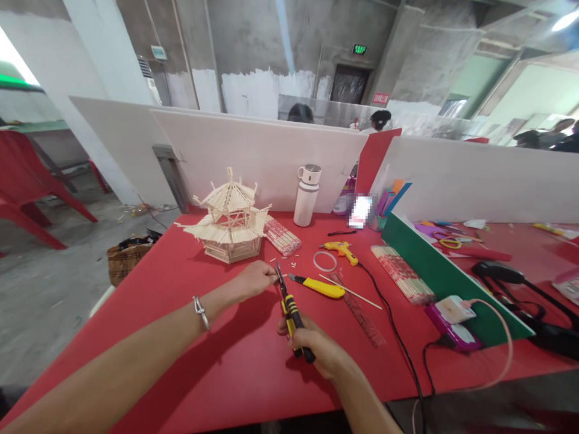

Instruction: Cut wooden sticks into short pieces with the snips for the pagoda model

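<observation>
My right hand [316, 348] is wrapped round the yellow-and-black handles of a pair of cutting pliers [293, 316], jaws pointing away from me. My left hand [256, 280] is closed in a pinch right beside the jaws; whatever lies between its fingertips is too small to make out. Just beyond that hand stands a pagoda model [230, 223] built of thin wooden sticks, with two tiers of roof. Short cut bits of stick [293, 265] lie scattered past the jaws. Right of the pliers rests a yellow utility knife [321, 287], with a single thin stick [353, 292] nearby.
On the red table [235, 374] are a yellow glue gun [341, 250], a tape ring [325, 261], a clear ruler [362, 316] and packs of sticks [402, 274]. A white bottle [307, 196] stands by the partition. The glue gun's cord [393, 325] crosses the right side, near a green divider [452, 274].
</observation>
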Demonstrator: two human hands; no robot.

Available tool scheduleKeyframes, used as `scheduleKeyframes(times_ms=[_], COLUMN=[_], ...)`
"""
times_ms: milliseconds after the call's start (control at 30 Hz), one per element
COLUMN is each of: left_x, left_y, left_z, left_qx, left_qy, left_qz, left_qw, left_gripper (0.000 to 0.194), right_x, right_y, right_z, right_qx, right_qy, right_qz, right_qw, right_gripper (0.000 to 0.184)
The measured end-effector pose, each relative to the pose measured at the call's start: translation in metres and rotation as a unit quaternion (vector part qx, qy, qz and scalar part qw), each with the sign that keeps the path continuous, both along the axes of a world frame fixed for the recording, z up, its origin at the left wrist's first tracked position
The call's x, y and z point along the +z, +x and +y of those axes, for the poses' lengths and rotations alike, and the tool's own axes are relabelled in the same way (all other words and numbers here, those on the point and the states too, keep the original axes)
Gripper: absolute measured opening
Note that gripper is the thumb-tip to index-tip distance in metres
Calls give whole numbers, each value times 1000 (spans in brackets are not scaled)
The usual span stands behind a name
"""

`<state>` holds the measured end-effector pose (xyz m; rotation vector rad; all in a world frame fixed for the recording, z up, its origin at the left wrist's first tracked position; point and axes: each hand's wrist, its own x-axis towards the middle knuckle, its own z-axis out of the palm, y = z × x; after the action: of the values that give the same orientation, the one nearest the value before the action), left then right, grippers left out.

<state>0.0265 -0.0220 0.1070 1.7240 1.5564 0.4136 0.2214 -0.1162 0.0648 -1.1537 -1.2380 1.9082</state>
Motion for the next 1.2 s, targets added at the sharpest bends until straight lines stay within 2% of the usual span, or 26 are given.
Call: scheduleKeyframes(times_ms=[367,567,900,1200], left_x=[1,-2,-7,-5], left_y=[0,-5,-6,-6], left_z=[-3,-1,-2,-2], left_qx=[-1,-23,-17,-23], left_qy=[-7,9,22,39], left_qz=[-5,16,20,65], left_qw=[1000,1000,999,997], left_gripper=[32,31,33,32], right_x=[-10,-8,-11,-4], right_y=[3,1,2,-2], right_z=[-2,-3,-2,-1], right_qx=[0,-1,-1,-6], right_qy=[12,1,7,-4], right_qz=[-4,-10,-14,-9], right_qw=[1000,1000,1000,1000], right_gripper=[35,36,35,32])
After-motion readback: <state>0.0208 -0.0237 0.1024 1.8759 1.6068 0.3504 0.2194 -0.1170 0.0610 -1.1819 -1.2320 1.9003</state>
